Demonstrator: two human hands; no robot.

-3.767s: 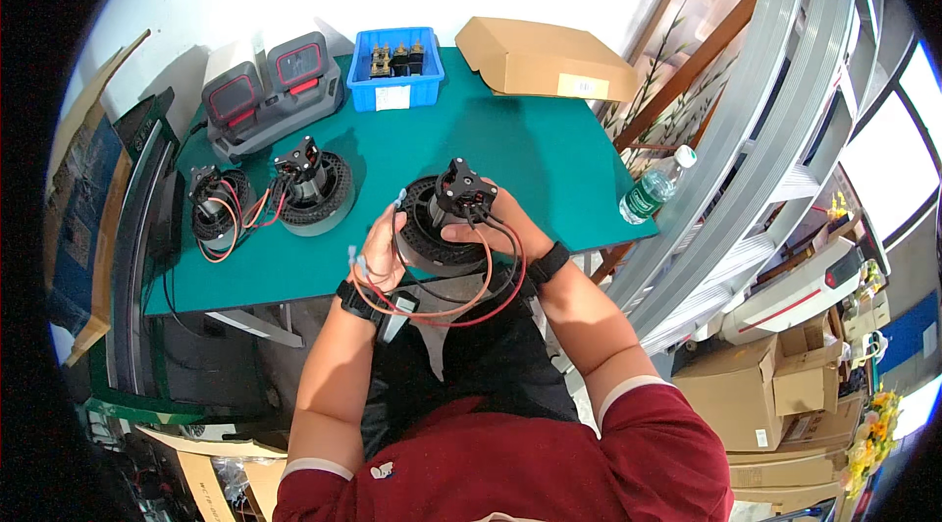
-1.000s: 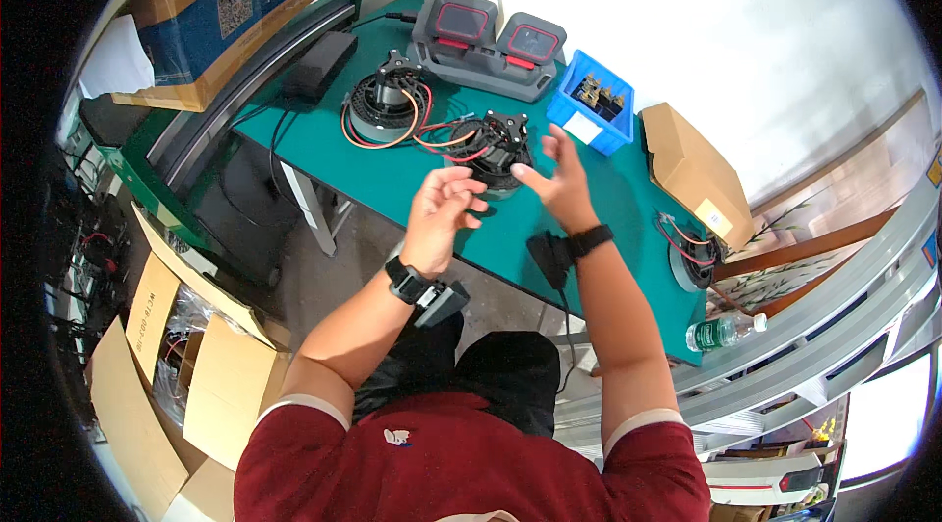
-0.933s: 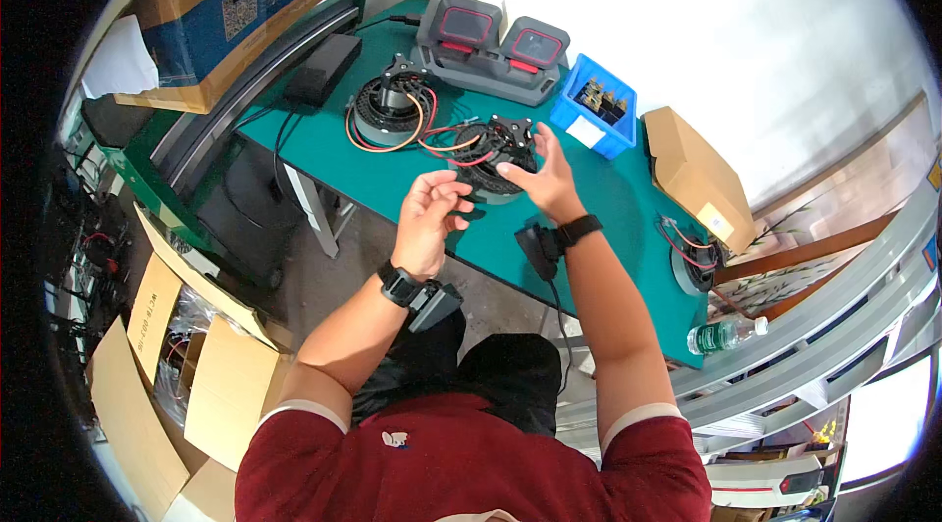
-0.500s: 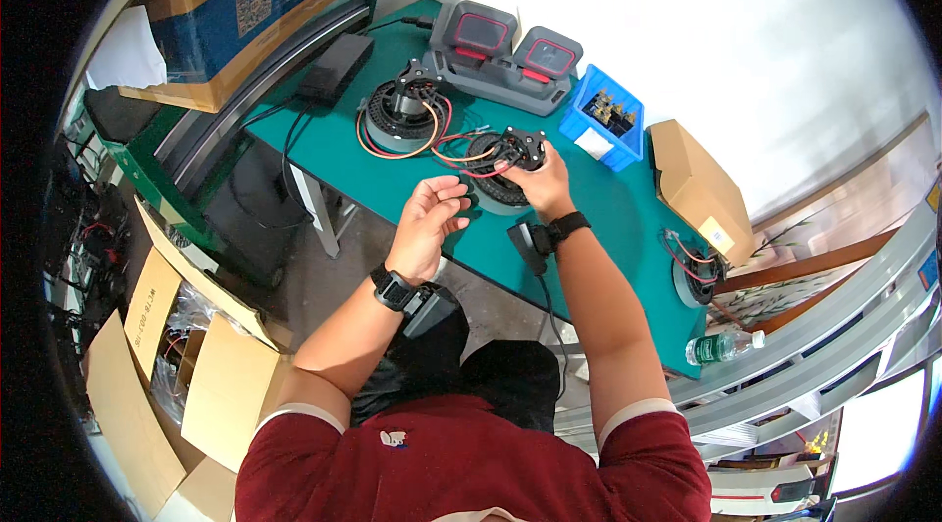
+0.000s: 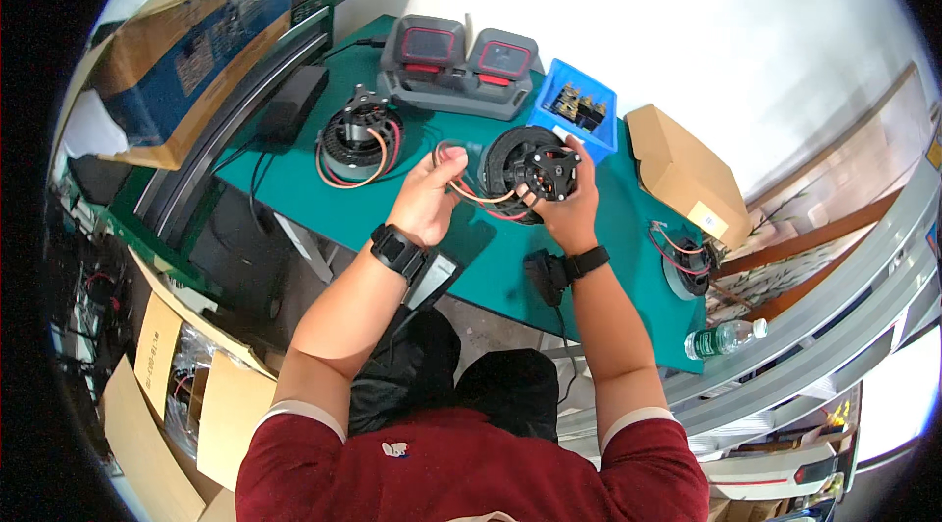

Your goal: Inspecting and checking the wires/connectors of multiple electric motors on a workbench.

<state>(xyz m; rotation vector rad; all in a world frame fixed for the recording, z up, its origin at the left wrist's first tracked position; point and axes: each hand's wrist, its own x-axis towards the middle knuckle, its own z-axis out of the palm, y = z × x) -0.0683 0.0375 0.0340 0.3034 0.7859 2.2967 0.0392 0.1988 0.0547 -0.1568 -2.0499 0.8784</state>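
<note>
My right hand grips a round black motor by its hub side, holding it tilted above the green tabletop. Orange and red wires run from that motor toward my left hand. The left thumb and fingers are pinched around the wires near their ends. A second motor of the same kind rests at the table's left, its wires looped around it. By the right edge sits another motor with similar wires.
At the back stands a grey two-bay dock with red accents, beside a blue bin of small brass-coloured parts. A black power adapter lies left. A cardboard box and a water bottle are on the right; an open carton is lower left.
My right hand has raised the motor off the table and turned it. My left hand has moved up and closed on its wires. The whole view has shifted slightly.
</note>
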